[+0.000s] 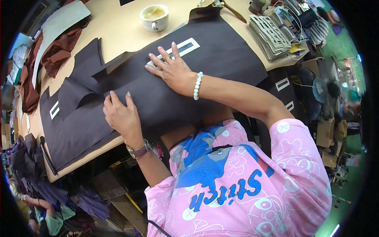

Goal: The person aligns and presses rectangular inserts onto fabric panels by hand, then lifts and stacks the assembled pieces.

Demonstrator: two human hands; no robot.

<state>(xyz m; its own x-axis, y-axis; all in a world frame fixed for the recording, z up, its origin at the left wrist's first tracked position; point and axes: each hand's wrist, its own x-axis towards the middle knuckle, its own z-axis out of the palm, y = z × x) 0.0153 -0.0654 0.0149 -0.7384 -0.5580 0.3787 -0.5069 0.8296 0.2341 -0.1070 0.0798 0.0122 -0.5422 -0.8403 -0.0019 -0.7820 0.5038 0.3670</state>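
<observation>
Spreading wide, the right hand (pixel 173 73) lies across a white slotted template (pixel 195 44) atop dark fabric (pixel 233 51) on the table (pixel 116 23). The left hand (pixel 123 118) touches the fabric; I cannot tell if its grip pinches any.

At five o'clock the pink shirt (pixel 241 209) carried blue "Stitch" lettering (pixel 227 191); at eight was a watch (pixel 137 151), at twelve a beaded bracelet (pixel 196 87)

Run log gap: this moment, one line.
left hand: on dark fabric | right hand: on white slotted frame | white mug: on tabletop
</observation>
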